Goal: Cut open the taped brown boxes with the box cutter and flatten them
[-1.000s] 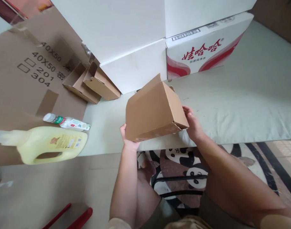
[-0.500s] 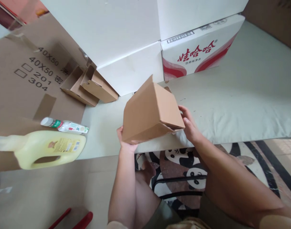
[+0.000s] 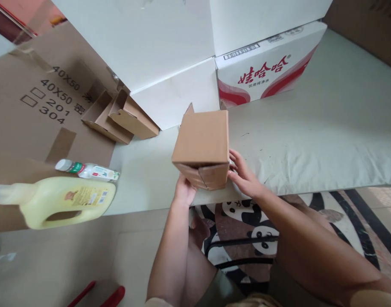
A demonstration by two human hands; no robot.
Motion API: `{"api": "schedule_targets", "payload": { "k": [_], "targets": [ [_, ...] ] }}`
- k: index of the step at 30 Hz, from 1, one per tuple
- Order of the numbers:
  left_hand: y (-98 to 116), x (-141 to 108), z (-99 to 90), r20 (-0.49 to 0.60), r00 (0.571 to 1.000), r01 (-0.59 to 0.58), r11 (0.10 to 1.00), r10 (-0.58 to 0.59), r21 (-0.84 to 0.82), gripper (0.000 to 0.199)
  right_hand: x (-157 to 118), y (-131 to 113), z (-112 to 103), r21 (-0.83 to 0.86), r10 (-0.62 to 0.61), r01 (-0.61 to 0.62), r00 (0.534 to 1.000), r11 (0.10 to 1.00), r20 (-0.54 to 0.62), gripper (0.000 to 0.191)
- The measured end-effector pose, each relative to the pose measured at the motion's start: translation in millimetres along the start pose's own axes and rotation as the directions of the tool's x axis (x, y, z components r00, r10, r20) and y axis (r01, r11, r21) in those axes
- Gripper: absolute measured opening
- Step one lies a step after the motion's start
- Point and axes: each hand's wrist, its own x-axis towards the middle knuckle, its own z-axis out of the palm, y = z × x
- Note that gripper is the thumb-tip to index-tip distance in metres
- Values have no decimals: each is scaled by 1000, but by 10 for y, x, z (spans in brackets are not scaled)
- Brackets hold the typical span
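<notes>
A small brown cardboard box [image 3: 202, 136] is between my two hands, above the front part of the covered table. Its near end shows flaps folded together with a seam, and another flap sticks up at its far left corner. My left hand [image 3: 185, 192] grips the box from below at the near left, its fingers mostly hidden beneath. On the other side, my right hand [image 3: 245, 177] holds the box's right face with curved fingertips and thumb. What the box contains, if anything, is hidden.
Two open cardboard boxes [image 3: 134, 117] lean by a large printed carton [image 3: 29, 123] at left. A clear bottle [image 3: 89, 169] and a yellow jug [image 3: 70, 202] are nearer. Behind stand white panels [image 3: 179, 91] and a red-and-white carton [image 3: 266, 70]. Red handles [image 3: 114, 296] show below.
The cardboard box has turned so that its flapped end faces me. My left hand has shifted right underneath it, and my right hand has moved a little left with the box.
</notes>
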Motion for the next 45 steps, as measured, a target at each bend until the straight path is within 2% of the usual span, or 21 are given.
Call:
{"api": "schedule_targets", "payload": {
  "k": [4, 6, 8, 10, 13, 17, 23, 26, 28, 31, 33, 36, 42, 45],
  "targets": [
    [-11, -94, 25, 219, 972, -103, 993, 88, 58, 67, 11, -12, 7, -7, 5, -5, 1000, 1000, -19, 70],
    [-35, -116, 38, 250, 958, -185, 970, 142, 157, 78, 14, -40, 2, -45, -21, 21, 1000, 999, -3, 68],
    [-62, -114, 43, 242, 951, -258, 927, 194, 271, 74, 16, -64, -3, -81, -42, 44, 999, 996, 17, 65],
    [-78, -104, 47, 251, 947, -286, 883, 201, 371, 62, 16, -76, -3, -110, -57, 60, 998, 992, 30, 62],
    [-59, -106, 73, 249, 955, -261, 856, 161, 447, 49, 18, -73, 2, -133, -69, 73, 997, 988, 32, 61],
    [-13, -128, 120, 177, 970, -233, 852, 167, 468, 41, 22, -72, -5, -123, -52, 56, 998, 991, 30, 59],
    [-78, -91, 85, 180, 957, -290, 802, 229, 522, 44, 27, -85, -19, -107, -51, 53, 998, 993, 22, 57],
    [-99, -79, 59, 195, 955, -296, 778, 224, 554, 43, 29, -88, -20, -108, -58, 60, 998, 992, 24, 57],
    [-88, -83, 55, 196, 958, -285, 786, 210, 549, 44, 29, -92, -32, -115, -58, 61, 998, 991, 30, 55],
    [-62, -91, 61, 196, 956, -286, 843, 218, 455, 53, 24, -100, -63, -124, -85, 93, 994, 988, 65, 53],
    [-57, -85, 67, 176, 946, -319, 873, 271, 370, 59, 17, -105, -81, -121, -132, 144, 986, 982, 103, 52],
    [-66, -62, 76, 79, 941, -338, 887, 330, 315, 57, 7, -119, -91, -121, -185, 203, 972, 972, 141, 53],
    [-47, -27, 108, -87, 919, -335, 877, 385, 345, 50, 16, -166, -90, -157, -198, 230, 960, 960, 197, 51],
    [-35, -22, 131, -160, 914, -294, 881, 372, 370, 47, 15, -162, -54, -187, -218, 258, 953, 948, 211, 48]
  ]
}}
